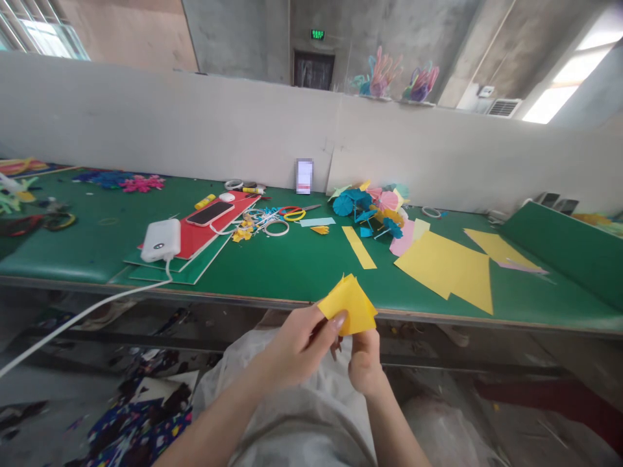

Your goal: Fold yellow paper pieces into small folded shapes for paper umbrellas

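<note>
A folded piece of yellow paper (351, 303) is held in front of the table's near edge, with several layers showing at its corners. My left hand (304, 340) grips its left side, the thumb lying on top of the paper. Under the lower right part of the paper, my right hand (365, 363) closes on it; some of those fingers are hidden behind the sheet. Beyond the paper, a yellow strip (359, 248) and larger yellow sheets (445, 267) lie on the green table (272, 266).
A white power bank (161, 240) with a cable, a phone (210, 213) and a red board (195, 239) lie left. Scissors (294, 213), tape rings and colored paper flowers (360, 204) lie farther back. Another phone (304, 176) leans on the partition (219, 130).
</note>
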`<state>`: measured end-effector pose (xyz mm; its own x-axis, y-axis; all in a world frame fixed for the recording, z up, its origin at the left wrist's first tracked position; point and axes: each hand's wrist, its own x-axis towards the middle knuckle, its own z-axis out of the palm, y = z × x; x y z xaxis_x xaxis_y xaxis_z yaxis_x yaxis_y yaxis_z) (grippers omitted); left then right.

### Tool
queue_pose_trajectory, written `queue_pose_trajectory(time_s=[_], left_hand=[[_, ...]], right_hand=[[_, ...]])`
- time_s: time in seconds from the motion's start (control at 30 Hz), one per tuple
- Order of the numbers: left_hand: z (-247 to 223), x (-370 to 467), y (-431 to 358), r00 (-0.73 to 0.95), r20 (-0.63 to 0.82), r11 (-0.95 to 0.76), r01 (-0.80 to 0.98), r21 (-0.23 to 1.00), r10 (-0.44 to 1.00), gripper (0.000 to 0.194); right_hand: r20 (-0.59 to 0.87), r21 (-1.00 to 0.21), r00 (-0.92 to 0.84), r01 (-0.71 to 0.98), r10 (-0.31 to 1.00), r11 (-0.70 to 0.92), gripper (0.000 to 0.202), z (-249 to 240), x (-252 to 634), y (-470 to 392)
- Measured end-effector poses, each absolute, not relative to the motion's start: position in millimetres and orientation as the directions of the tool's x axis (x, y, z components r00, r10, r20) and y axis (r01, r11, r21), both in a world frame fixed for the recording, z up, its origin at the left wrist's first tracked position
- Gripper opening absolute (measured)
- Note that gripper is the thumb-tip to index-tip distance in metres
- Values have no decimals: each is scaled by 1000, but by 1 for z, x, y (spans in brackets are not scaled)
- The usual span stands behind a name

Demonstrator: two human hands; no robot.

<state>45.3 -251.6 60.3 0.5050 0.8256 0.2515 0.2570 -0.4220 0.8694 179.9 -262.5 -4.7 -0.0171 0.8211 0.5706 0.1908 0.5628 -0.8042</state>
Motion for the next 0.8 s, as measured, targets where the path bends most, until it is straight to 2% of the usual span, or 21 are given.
queue_pose_trajectory(time_s=[0.13, 0.3, 0.43, 0.6, 0.8], left_hand=[[66, 44, -253, 555, 218, -427, 280, 860, 803, 31], [74, 42, -257, 584, 185, -339, 166, 926, 790, 27], [74, 40, -257, 529, 158, -249, 105, 963, 834, 24], [71, 39, -255, 462, 154, -259, 173, 950, 873, 19], [72, 38, -254, 519, 195, -352, 223, 909, 832, 18]], right_hand=[[611, -782, 28, 175, 791, 598, 43, 1, 180, -264], [625, -771, 3, 161, 781, 616, 40, 10, 183, -266], [613, -773, -45, 172, 789, 610, 32, 10, 186, -269], [563, -789, -89, 237, 822, 567, 26, 11, 189, -271], [553, -771, -138, 288, 822, 568, 18, 11, 192, -270]])
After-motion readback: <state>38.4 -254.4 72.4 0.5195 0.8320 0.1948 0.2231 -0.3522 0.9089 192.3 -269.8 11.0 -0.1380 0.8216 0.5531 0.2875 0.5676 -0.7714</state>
